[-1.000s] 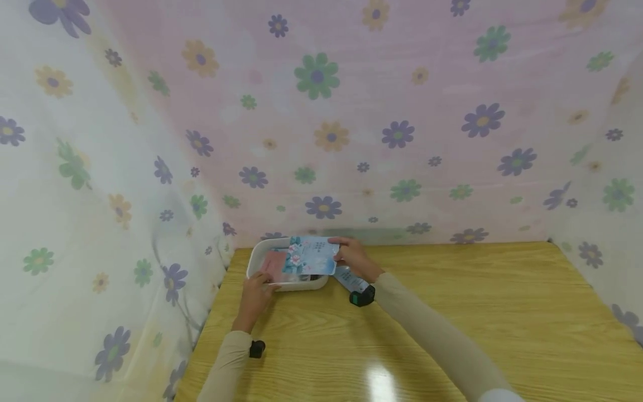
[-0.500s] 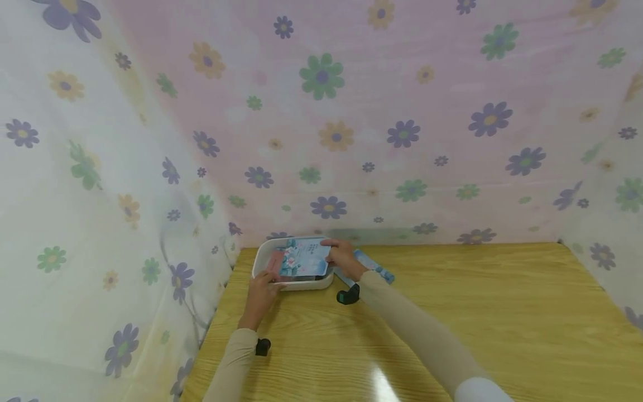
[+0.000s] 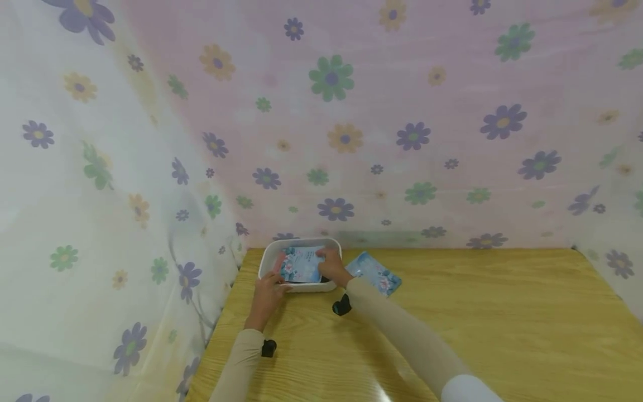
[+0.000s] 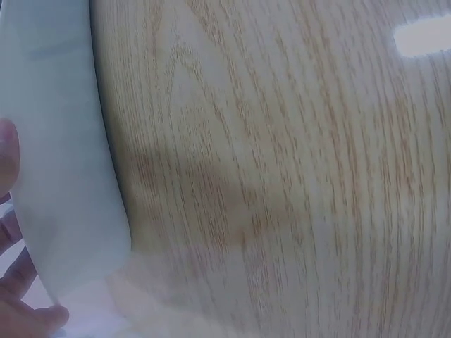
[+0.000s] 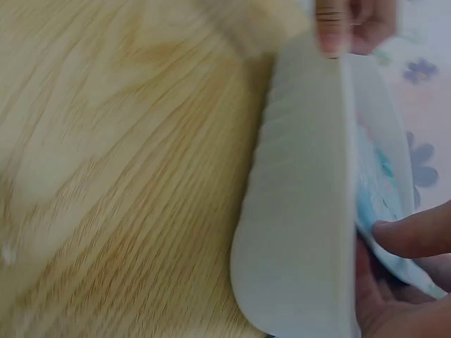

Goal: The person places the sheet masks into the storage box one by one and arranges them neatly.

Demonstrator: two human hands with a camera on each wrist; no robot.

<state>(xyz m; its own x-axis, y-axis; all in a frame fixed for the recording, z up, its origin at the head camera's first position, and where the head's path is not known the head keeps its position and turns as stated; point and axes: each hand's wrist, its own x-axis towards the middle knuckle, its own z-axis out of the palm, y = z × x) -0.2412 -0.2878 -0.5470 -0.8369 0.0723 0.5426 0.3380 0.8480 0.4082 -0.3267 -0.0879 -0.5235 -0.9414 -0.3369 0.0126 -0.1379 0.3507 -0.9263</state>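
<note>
A white plastic bin point(image 3: 311, 288) stands near the back left of the table. My left hand point(image 3: 267, 290) grips its front-left rim, with fingertips showing at the bin wall point(image 4: 63, 176) in the left wrist view. Inside the bin lies a flat blue packet point(image 3: 301, 263) printed with flowers. My right hand point(image 3: 332, 267) holds the packet's right edge, thumb on top and fingers under it in the right wrist view. A pink packet point(image 3: 278, 264) shows partly from beneath. Something dark sits under the right end, too covered to tell.
Another blue floral packet point(image 3: 385, 280) lies on the wooden table point(image 3: 477, 324) right of the bin, partly behind my right forearm. A flower-printed curtain point(image 3: 382, 184) rises at the table's back edge, and another hangs along the left side.
My right hand has moved left and lowered the blue packet into the bin over the pink one. The packet on the table has come into fuller view. My left hand keeps its grip.
</note>
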